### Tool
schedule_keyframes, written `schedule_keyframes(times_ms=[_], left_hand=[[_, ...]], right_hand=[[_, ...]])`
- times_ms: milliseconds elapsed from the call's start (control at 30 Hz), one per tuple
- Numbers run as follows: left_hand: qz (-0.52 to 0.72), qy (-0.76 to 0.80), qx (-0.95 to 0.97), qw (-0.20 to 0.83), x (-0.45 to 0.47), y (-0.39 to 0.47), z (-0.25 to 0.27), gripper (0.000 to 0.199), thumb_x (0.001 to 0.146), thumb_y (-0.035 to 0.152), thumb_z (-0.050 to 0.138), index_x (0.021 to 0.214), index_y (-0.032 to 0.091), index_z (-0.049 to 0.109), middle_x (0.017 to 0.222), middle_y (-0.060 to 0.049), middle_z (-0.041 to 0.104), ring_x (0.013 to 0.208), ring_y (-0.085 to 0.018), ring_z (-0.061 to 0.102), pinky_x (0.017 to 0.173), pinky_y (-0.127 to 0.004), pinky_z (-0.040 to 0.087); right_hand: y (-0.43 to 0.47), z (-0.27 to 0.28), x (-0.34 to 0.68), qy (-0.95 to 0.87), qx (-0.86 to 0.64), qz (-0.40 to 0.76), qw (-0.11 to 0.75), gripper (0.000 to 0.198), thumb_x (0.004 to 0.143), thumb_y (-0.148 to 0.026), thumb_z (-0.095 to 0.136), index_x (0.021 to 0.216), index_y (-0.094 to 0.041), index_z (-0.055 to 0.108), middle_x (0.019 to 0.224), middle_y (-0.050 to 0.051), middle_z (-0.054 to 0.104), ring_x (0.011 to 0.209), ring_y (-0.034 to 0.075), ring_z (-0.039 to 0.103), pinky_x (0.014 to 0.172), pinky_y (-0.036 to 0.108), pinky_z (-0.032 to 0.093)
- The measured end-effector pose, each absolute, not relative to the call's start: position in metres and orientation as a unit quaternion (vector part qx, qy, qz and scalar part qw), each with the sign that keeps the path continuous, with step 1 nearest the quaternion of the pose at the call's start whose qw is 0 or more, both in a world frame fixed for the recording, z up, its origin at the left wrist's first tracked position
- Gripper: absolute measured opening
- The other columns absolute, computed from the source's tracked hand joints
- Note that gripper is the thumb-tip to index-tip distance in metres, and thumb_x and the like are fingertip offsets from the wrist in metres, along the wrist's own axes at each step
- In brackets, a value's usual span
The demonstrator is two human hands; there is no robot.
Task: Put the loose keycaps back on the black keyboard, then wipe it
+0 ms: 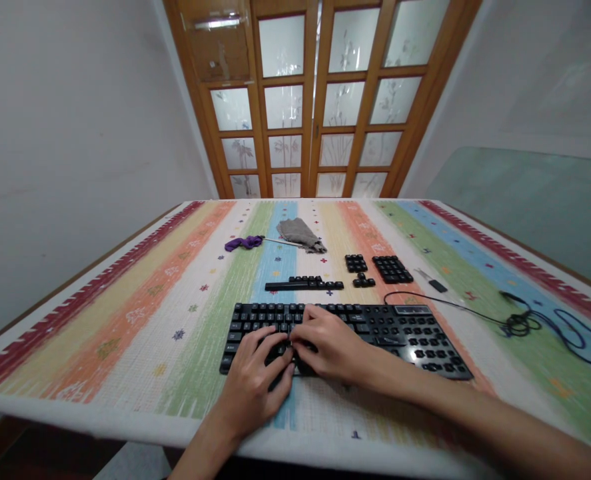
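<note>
A black keyboard [392, 341] lies near the table's front edge. Its right section shows bare key sockets, while keycaps cover much of the left and middle. My left hand [258, 370] rests on the lower left-middle keys, fingers apart and bent. Over the middle rows, my right hand [322, 337] is closed in a pinch, its fingertips close to my left fingers. Whatever is between those fingertips is hidden. Behind the keyboard sit loose keycaps: a long row [304, 287], a small block [356, 263], an arrow cluster [364, 281] and a larger block [392, 269].
A grey cloth [299, 233] and a purple cloth [244, 243] lie farther back, with a thin stick between them. Right of the keycaps is a small tool with a black end [438, 286]. A coiled black cable [520, 325] spreads over the striped tablecloth [125, 347].
</note>
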State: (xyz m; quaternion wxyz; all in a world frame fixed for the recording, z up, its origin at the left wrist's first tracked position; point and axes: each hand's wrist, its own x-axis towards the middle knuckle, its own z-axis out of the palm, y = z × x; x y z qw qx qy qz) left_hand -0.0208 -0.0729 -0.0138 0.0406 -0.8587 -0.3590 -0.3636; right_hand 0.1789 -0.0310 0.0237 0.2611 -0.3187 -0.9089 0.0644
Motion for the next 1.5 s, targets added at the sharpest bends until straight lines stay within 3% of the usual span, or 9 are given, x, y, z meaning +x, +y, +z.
schedule_keyframes(times_ms=[133, 233, 467, 933, 1033, 1267, 1500], left_hand=[[-0.386, -0.362, -0.847, 0.034, -0.022, -0.073, -0.013, 0.023, 0.091, 0.013, 0.060, 0.111, 0.019, 0.068, 0.114, -0.010, 0.067, 0.117, -0.029, 0.055, 0.097, -0.048, 0.052], [-0.408, -0.373, -0.833, 0.021, -0.024, -0.072, -0.012, 0.024, 0.093, 0.011, 0.056, 0.115, 0.018, 0.066, 0.113, -0.009, 0.068, 0.115, -0.026, 0.056, 0.098, -0.046, 0.051], [-0.419, -0.380, -0.822, -0.063, -0.040, -0.075, -0.019, 0.044, 0.099, 0.023, 0.030, 0.136, 0.016, 0.052, 0.127, -0.013, 0.061, 0.123, -0.030, 0.050, 0.099, -0.050, 0.048], [-0.445, -0.419, -0.790, -0.038, -0.031, -0.077, -0.015, 0.034, 0.096, 0.015, 0.048, 0.130, 0.019, 0.052, 0.117, -0.011, 0.065, 0.116, -0.025, 0.057, 0.099, -0.044, 0.051], [-0.440, -0.407, -0.800, -0.022, -0.030, -0.076, -0.014, 0.032, 0.096, 0.012, 0.050, 0.128, 0.018, 0.054, 0.115, -0.010, 0.066, 0.115, -0.025, 0.056, 0.099, -0.044, 0.051], [-0.419, -0.381, -0.824, 0.007, -0.027, -0.074, -0.011, 0.026, 0.094, 0.009, 0.053, 0.117, 0.018, 0.062, 0.117, -0.009, 0.066, 0.116, -0.025, 0.056, 0.102, -0.045, 0.050], [-0.407, -0.389, -0.826, 0.005, -0.019, -0.071, -0.008, 0.025, 0.091, 0.014, 0.058, 0.114, 0.020, 0.064, 0.119, -0.009, 0.066, 0.116, -0.028, 0.056, 0.099, -0.048, 0.053]], right_hand=[[0.015, 0.041, 0.185, -0.876, -0.378, 0.069, 0.293, 0.012, 0.082, -0.007, 0.063, 0.082, -0.016, 0.072, 0.078, 0.008, 0.068, 0.083, 0.022, 0.054, 0.075, 0.034, 0.045], [0.057, 0.042, 0.190, -0.862, -0.434, 0.080, 0.248, 0.011, 0.081, -0.010, 0.066, 0.084, -0.016, 0.075, 0.085, 0.008, 0.074, 0.090, 0.024, 0.055, 0.085, 0.038, 0.045], [0.109, 0.029, 0.189, -0.861, -0.453, 0.106, 0.206, 0.012, 0.078, -0.013, 0.068, 0.079, -0.017, 0.080, 0.081, 0.006, 0.077, 0.086, 0.024, 0.061, 0.084, 0.035, 0.045], [0.120, 0.020, 0.174, -0.865, -0.434, 0.142, 0.206, 0.011, 0.080, -0.007, 0.066, 0.085, -0.013, 0.074, 0.083, 0.008, 0.075, 0.080, 0.020, 0.066, 0.078, 0.029, 0.046], [0.114, 0.025, 0.171, -0.859, -0.435, 0.138, 0.232, 0.013, 0.083, -0.006, 0.064, 0.093, -0.012, 0.070, 0.087, 0.008, 0.074, 0.087, 0.021, 0.065, 0.084, 0.032, 0.045], [0.041, 0.042, 0.184, -0.858, -0.383, 0.176, 0.292, 0.007, 0.091, -0.016, 0.064, 0.098, -0.017, 0.065, 0.092, 0.004, 0.072, 0.083, 0.016, 0.064, 0.080, 0.029, 0.048], [-0.035, 0.015, 0.200, -0.879, -0.318, 0.158, 0.318, 0.008, 0.094, -0.016, 0.059, 0.100, -0.018, 0.063, 0.090, 0.006, 0.067, 0.084, 0.019, 0.060, 0.076, 0.031, 0.050]])
